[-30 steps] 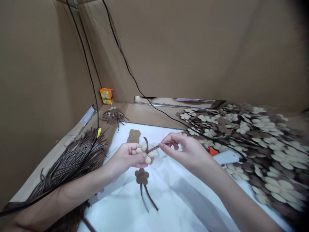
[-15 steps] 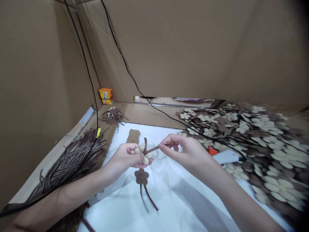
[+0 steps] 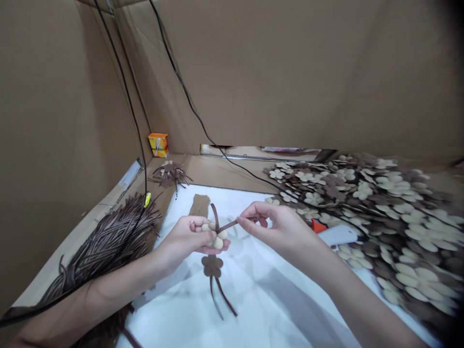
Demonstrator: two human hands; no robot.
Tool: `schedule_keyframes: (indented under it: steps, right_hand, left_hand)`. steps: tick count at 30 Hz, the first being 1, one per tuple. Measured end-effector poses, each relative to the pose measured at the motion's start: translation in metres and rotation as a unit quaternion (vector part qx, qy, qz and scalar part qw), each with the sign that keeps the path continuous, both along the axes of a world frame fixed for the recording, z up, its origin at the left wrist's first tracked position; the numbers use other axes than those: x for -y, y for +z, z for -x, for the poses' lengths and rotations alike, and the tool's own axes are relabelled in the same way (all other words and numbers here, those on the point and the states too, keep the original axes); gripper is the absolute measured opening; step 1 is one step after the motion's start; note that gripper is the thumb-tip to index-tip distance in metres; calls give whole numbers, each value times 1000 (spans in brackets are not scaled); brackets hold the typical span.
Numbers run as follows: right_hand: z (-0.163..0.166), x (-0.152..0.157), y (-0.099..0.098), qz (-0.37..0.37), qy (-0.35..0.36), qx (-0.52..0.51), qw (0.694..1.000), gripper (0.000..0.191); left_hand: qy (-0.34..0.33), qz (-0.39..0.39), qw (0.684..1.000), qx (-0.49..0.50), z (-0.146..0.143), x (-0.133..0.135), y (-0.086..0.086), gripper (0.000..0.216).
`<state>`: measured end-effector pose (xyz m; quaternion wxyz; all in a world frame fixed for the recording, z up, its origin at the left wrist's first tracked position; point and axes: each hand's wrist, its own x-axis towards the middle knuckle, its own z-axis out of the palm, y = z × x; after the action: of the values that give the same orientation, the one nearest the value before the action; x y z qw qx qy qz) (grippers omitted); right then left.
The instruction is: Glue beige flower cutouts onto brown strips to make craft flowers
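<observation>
The left hand (image 3: 183,237), fingers curled shut, grips a cream felt flower (image 3: 218,243) over the white cloth (image 3: 174,314), while the right hand (image 3: 270,223) pinches a brown ribbon (image 3: 227,225) crossing it at 3 o'clock, with a brown flower (image 3: 212,267) lying just below at 6 o'clock.
</observation>
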<state>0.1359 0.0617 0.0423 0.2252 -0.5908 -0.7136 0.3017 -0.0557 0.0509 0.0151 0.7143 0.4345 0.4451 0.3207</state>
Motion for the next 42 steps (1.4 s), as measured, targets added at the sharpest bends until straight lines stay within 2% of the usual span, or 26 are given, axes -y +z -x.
schedule_keyframes:
  steps: [10,14,18,21,23,27,29,32,35,38,42]
  right_hand:
    - [0,1,1,-4,9,14,1000,20]
    - [-3,0,1,-6,13,74,997,21]
    - [-10,-1,-5,-31,-8,162,986,41]
    - [-10,0,-11,-76,18,181,980,47]
    - [-6,1,-15,-105,69,158,979,48]
    - [6,7,-20,-93,185,83,975,50]
    - [13,10,-22,-74,204,51,975,47]
    - [23,14,-26,-66,189,7,980,36]
    - [31,15,-33,-68,184,-15,980,16]
    - [36,14,-42,-47,190,-67,978,23]
    - [40,15,-51,85,175,-186,963,29]
  left_hand:
    - [3,-16,1000,4,3,1,-2,16]
    - [-7,-31,999,-24,3,-3,-2,17]
    - [-50,-39,993,-97,4,-12,-2,20]
    - [-86,-110,979,-149,8,-18,-5,16]
    - [-104,-196,952,-211,13,-19,-4,15]
    - [-142,-349,846,-377,23,-16,7,20]
    - [-153,-378,808,-424,27,-15,15,22]
    - [-165,-391,781,-457,31,-15,21,19]
    - [-194,-371,801,-428,34,-19,21,16]
    - [-215,-348,834,-371,36,-22,20,15]
    - [-204,-348,840,-362,39,-25,20,13]
